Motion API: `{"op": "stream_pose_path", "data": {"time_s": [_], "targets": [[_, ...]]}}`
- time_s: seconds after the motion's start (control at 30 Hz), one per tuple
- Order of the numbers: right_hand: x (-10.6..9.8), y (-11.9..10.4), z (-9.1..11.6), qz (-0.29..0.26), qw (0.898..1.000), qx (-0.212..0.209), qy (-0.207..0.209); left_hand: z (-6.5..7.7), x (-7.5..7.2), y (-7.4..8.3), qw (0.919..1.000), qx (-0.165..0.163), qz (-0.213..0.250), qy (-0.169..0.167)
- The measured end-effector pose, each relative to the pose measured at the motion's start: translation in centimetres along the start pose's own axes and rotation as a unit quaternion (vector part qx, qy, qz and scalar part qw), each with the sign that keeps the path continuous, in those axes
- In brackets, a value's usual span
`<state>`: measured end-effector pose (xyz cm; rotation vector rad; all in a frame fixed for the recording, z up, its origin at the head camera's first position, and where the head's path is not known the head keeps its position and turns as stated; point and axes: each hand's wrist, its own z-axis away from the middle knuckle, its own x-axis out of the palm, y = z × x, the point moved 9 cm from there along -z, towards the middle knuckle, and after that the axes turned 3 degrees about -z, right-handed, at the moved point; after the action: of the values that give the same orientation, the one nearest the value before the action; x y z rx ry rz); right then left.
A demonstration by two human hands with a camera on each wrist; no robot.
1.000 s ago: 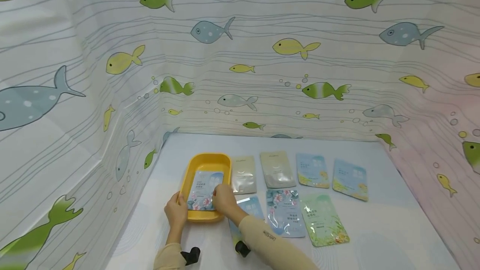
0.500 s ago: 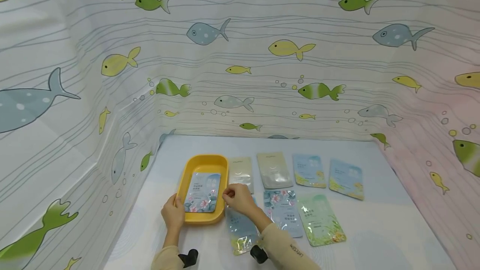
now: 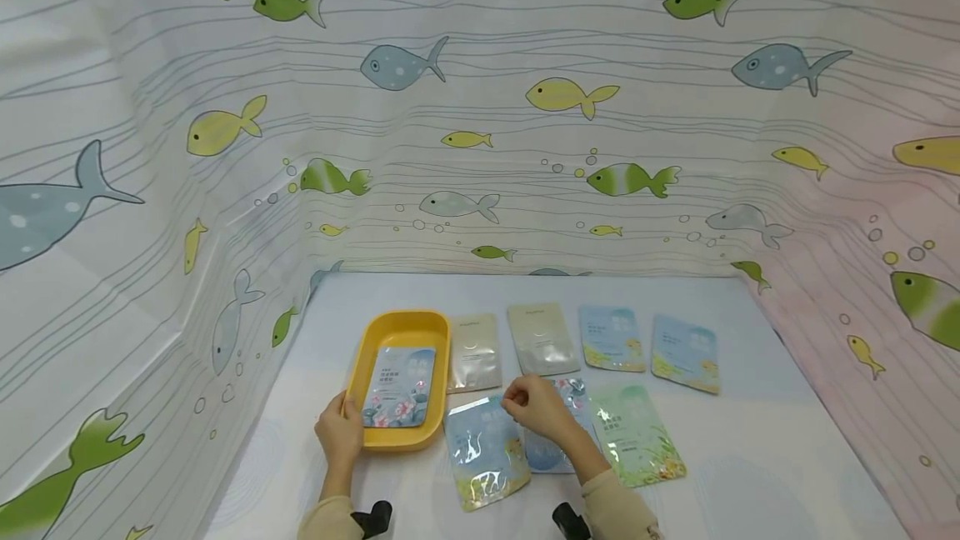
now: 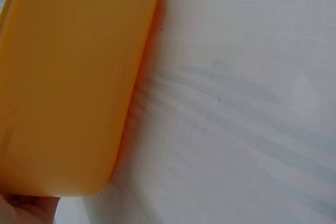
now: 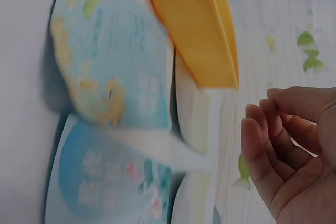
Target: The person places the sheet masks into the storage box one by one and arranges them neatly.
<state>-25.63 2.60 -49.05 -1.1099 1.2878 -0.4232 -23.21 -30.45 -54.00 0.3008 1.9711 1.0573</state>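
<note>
A yellow tray (image 3: 411, 317) stands at the left of the table, and a pale blue face mask packet (image 3: 399, 386) with pink flowers lies inside it. My left hand (image 3: 340, 433) grips the tray's left rim near the front corner; in the left wrist view the tray wall (image 4: 73, 87) fills the left side, with part of the hand below it. Bent but loose, the fingers of my right hand (image 3: 542, 408) hold nothing. It hovers above a flowered blue packet (image 3: 551, 450), covering part of it, beside a blue-and-yellow packet (image 3: 486, 452).
Behind these lie two beige packets (image 3: 474, 352) and two small blue packets (image 3: 611, 338). A green packet (image 3: 637, 436) lies right of my right hand. Fish-patterned sheeting (image 3: 480, 165) walls the table at the back and both sides.
My right hand has left the flowered packet in the tray and moved right, out over the packets on the table. The left hand keeps its place at the tray rim.
</note>
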Motion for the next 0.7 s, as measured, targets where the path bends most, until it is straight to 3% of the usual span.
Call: {"op": "stream_pose_path", "data": {"time_s": [0.33,0.53,0.7], "targets": [[-5.9,5.2,4.5,0.064,0.989,0.092,0.096,0.0,0.1,-0.4,0.9999,-0.008,-0.009,-0.003],[-8.4,7.7,6.6,0.073,0.980,0.148,0.110,0.0,0.1,-0.3,0.9998,-0.016,-0.007,-0.008],[-10.1,8.7,7.9,0.077,0.977,0.162,0.118,0.0,0.2,-0.4,0.9998,-0.015,-0.007,-0.010]]}}
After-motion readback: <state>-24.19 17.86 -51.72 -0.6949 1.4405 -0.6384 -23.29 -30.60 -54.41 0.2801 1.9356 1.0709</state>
